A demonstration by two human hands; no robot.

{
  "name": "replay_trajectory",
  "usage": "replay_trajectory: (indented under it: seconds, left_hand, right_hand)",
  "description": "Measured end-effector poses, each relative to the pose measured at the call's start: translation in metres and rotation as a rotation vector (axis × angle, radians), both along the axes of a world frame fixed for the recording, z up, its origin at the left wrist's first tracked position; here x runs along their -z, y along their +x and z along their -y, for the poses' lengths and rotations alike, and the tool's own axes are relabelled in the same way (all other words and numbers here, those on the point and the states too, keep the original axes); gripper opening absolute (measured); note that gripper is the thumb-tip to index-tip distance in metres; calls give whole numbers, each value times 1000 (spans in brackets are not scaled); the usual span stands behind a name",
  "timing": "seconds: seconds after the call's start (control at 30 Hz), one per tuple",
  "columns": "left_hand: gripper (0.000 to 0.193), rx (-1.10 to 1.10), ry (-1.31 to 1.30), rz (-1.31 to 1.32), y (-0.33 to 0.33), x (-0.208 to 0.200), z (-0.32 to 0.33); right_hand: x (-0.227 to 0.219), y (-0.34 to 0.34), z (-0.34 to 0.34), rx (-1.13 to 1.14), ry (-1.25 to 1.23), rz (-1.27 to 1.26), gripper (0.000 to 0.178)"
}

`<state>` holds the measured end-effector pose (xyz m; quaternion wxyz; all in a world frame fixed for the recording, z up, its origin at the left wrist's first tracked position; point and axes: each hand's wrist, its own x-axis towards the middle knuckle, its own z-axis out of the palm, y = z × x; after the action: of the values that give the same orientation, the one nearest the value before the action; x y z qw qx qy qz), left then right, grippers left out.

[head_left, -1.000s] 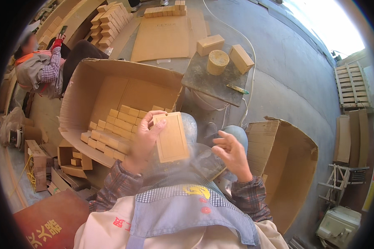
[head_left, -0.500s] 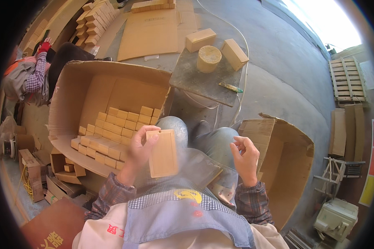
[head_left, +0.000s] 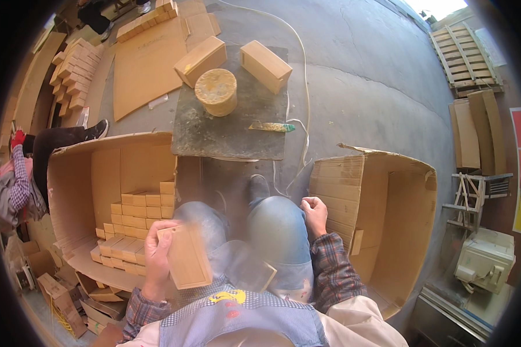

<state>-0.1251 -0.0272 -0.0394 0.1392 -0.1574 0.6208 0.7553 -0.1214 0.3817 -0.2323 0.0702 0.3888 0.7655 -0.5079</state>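
Note:
My left hand (head_left: 156,257) is closed on a pale wooden box (head_left: 186,257), thumb on its face near a small hole at the upper edge. The box is tilted above my left thigh. My right hand (head_left: 315,216) is beside my right knee, near the open carton on the right. Its fingers are curled together, and what they hold, if anything, is hidden. On my lap lies a blurred grey flat piece with a pale edge (head_left: 266,277). Left of my knees, a large carton (head_left: 69,231) holds stacked rows of wooden boxes (head_left: 134,217).
Ahead stands a low dark table (head_left: 185,130) with a round yellowish block (head_left: 216,92), two wooden boxes (head_left: 266,65) and a green-ended tube (head_left: 272,126). At right is an open carton (head_left: 336,182). A cable (head_left: 305,87) crosses the floor. A co-worker (head_left: 18,179) sits far left.
My view has swung right. The wooden box in my left hand has tilted, showing a plainer face. My right hand has moved away from the box, and its fingers have curled tighter.

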Motion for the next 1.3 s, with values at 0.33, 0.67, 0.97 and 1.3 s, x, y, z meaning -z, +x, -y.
replay_trajectory:
  seconds: [0.33,0.67,0.97,1.3]
  left_hand:
    - [30,4,-38,66,-10,3,1]
    - [32,-15,-55,145,-14,-2,-10]
    - [26,1,-23,99,-9,-1,-15]
    - [23,40,109,-92,24,-22,-16]
  right_hand:
    - [141,25,-11,-374,126,521,29]
    - [203,37,-30,-349,185,561,38]
    - [130,0,-22,-254,-223,278,32]
    - [18,44,-25,-210,-200,120,31]
